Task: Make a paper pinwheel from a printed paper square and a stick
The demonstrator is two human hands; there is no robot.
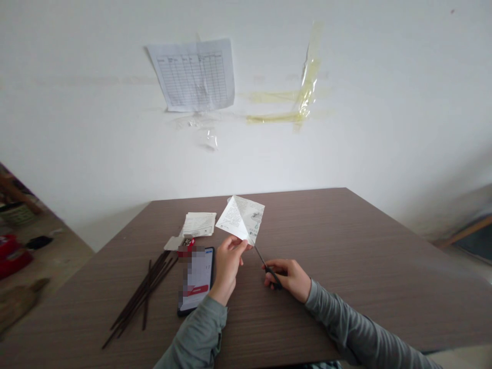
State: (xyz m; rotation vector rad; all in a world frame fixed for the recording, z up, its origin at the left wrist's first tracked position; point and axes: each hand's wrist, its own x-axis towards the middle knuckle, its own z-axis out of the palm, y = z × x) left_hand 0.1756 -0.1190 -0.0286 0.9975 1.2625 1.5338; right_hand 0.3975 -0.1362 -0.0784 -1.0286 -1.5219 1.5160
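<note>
1. Brown wood-grain tabletop [346,246] meets the white wall [115,154], where we see a printed table sheet [196,77].
2. Over the tabletop, our left hand [227,266] pinches the creased paper [243,218] near its lower corner.
3. Our right hand [291,278] grips scissors [269,271] at that corner.

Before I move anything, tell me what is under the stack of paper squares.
The brown tabletop shows around the stack, with something red near its closer edge. What lies directly beneath the stack is covered and cannot be seen.
</note>
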